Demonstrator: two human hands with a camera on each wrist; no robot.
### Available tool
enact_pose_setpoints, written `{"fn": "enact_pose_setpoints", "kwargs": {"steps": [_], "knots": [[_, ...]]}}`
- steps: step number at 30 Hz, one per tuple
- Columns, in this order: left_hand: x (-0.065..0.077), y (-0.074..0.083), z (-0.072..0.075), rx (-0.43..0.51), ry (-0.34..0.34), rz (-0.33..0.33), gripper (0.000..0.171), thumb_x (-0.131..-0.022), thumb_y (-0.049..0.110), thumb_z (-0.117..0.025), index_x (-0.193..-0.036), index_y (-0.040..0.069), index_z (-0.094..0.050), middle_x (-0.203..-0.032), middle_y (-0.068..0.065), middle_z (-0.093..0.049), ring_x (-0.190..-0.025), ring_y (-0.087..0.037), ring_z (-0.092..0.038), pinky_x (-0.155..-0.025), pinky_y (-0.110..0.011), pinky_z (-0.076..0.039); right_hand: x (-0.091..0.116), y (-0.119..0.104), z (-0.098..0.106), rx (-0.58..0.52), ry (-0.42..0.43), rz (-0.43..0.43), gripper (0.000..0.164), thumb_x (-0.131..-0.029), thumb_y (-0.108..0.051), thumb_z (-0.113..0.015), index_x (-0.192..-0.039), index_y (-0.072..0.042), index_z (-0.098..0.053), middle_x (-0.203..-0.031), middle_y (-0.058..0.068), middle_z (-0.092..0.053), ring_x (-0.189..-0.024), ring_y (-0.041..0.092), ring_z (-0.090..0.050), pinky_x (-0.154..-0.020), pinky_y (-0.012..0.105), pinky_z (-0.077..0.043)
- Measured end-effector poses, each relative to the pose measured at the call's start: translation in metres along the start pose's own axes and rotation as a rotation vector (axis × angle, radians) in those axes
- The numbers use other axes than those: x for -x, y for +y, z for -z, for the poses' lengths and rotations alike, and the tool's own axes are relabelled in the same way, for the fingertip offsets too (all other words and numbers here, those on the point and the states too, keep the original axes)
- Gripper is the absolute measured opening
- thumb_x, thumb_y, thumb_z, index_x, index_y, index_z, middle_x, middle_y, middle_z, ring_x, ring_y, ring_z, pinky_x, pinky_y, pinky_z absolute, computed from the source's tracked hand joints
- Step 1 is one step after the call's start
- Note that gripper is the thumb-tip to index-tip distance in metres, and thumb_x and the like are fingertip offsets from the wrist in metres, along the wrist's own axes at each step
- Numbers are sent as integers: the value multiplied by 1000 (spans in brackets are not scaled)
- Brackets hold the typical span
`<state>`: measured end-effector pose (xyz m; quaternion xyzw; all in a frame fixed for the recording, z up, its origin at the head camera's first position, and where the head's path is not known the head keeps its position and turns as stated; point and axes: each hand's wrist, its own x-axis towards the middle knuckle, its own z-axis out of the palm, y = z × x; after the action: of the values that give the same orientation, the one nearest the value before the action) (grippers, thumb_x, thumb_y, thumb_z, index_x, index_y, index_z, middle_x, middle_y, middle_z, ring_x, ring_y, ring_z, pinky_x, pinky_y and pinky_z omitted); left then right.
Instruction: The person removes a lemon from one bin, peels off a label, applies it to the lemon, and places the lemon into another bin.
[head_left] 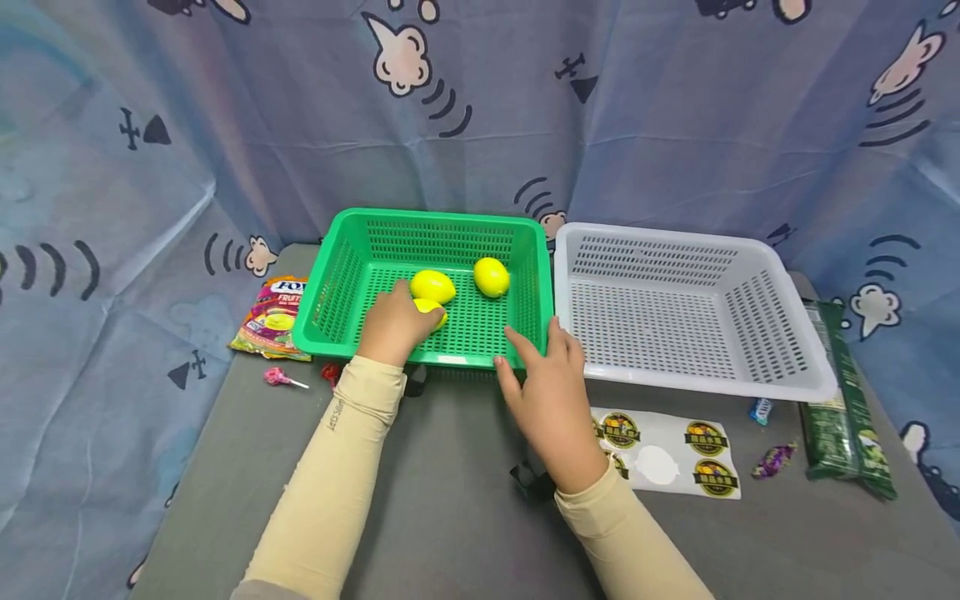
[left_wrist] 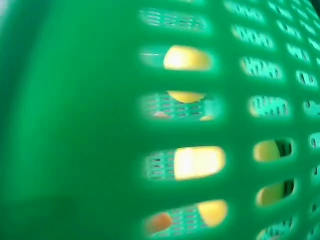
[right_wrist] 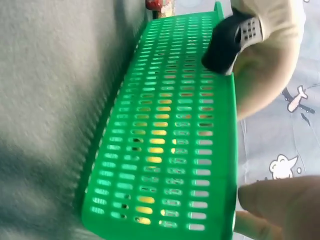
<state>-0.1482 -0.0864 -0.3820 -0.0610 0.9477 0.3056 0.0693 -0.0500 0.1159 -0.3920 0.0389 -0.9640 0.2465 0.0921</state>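
My left hand (head_left: 393, 327) reaches over the front wall of the green basket (head_left: 438, 218), its thumb and fingers round a lemon (head_left: 430, 308). Just behind that fruit lies a second lemon (head_left: 432, 286), and a third lemon (head_left: 491, 277) sits to the right. The right hand (head_left: 551, 400) has spread, relaxed fingers at the basket's front right corner, holding nothing. In the left wrist view the slotted green wall (left_wrist: 85, 120) fills the frame, with yellow fruit showing through. The right wrist view has the right hand (right_wrist: 280, 207) beside the rim.
A white basket (head_left: 697, 385) stands right of the green one. In front of it lie a sticker sheet (head_left: 660, 454), a purple-wrapped candy (head_left: 774, 460) and a small blue packet (head_left: 761, 410). A green bag (head_left: 847, 417) is far right; a candy bag (head_left: 273, 321) and lollipop (head_left: 277, 377) lie left.
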Motion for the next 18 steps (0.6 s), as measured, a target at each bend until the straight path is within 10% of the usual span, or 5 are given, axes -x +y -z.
{"fn": "enact_pose_setpoints", "kwargs": {"steps": [18], "knots": [[-27,1,-20,-2,-29,-1,59,-92,23,-84,-137,-6,-58,-129,-28,-57,-112,-42,-61,-95,-51,-52,7,0,-9,9,97,77,28,-101,-27,-76,-124,-11,-81,-154,39,-43,-134,57,-43,-109,65,-41]]}}
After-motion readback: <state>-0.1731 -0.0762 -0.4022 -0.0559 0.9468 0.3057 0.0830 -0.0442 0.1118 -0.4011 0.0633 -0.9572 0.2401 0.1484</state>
